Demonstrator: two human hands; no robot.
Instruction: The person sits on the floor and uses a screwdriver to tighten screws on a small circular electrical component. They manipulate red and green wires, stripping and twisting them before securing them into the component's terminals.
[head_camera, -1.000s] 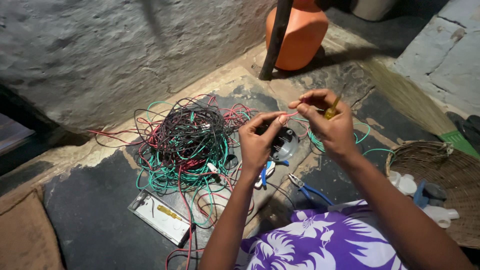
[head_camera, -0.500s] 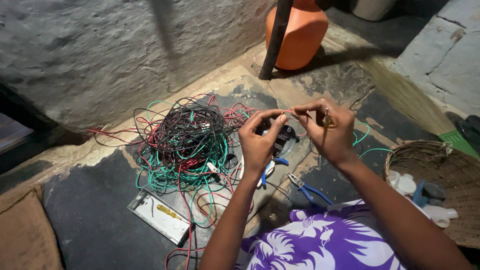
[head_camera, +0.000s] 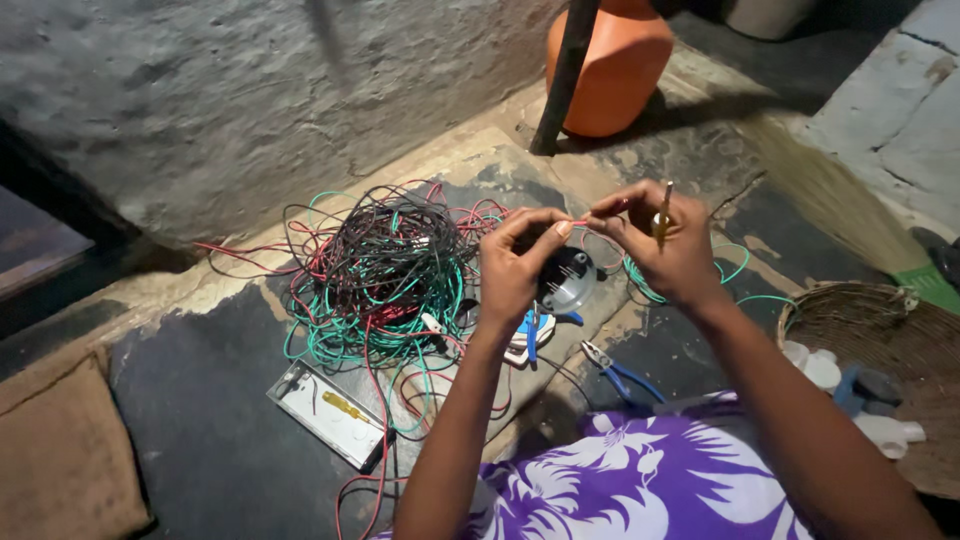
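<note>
Both hands pinch a thin red wire (head_camera: 580, 222), left hand (head_camera: 515, 270) and right hand (head_camera: 665, 245) at 12 o'clock over the wire tangle (head_camera: 380, 275); looks limp, light: grip near bare end.

We see rough home floor used as small electrical repair spot: bare plastered wall (head_camera: 250, 90), cracked cement floor (head_camera: 200, 440), tangle of coloured wires (head_camera: 380, 275), blue-handled pliers (head_camera: 620, 372), woven basket (head_camera: 880, 350), broom (head_camera: 840, 200), orange plastic container (head_camera: 610, 65).

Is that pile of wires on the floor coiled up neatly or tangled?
Tangled: the wire pile sprawls in loose, crossing black, green and red loops, with strands trailing across the floor.
</note>
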